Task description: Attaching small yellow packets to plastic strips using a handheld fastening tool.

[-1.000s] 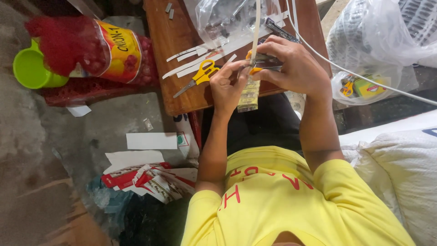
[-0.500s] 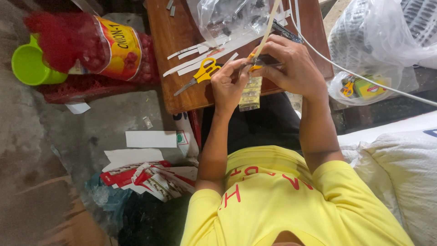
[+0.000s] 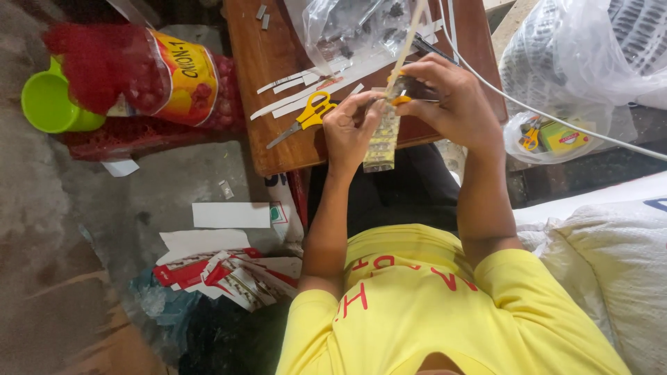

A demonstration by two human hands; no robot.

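Head view, looking down over a yellow shirt (image 3: pixel 431 305) at both hands, raised just above the near edge of a wooden tabletop (image 3: pixel 278 55).

Left hand (image 3: pixel 351 128): grip closed on the top of a small clear packet (image 3: pixel 382 142), which hangs down past the tabletop edge. The packet shows rows of small pale pieces; what they are cannot be made out.

Right hand (image 3: pixel 451 97): grip closed on a small dark tool with an orange part (image 3: pixel 403 94), held against the packet's top. A thin pale strip (image 3: pixel 410 38) rises from between the hands, tilted toward the top of the frame.

On the tabletop: yellow-handled scissors (image 3: pixel 309 114) just left of the left hand, cut white paper strips (image 3: pixel 306 87) beside them, a clear plastic bag (image 3: pixel 361 28) of dark small parts beyond.

A white cord (image 3: pixel 556 114) runs off to the right, past a bag (image 3: pixel 549 135) holding coloured items.

Floor, left: green cup (image 3: pixel 48 104), red mesh sack (image 3: pixel 132 66), paper scraps (image 3: pixel 229 215), red-and-white torn wrappers (image 3: pixel 222 274).
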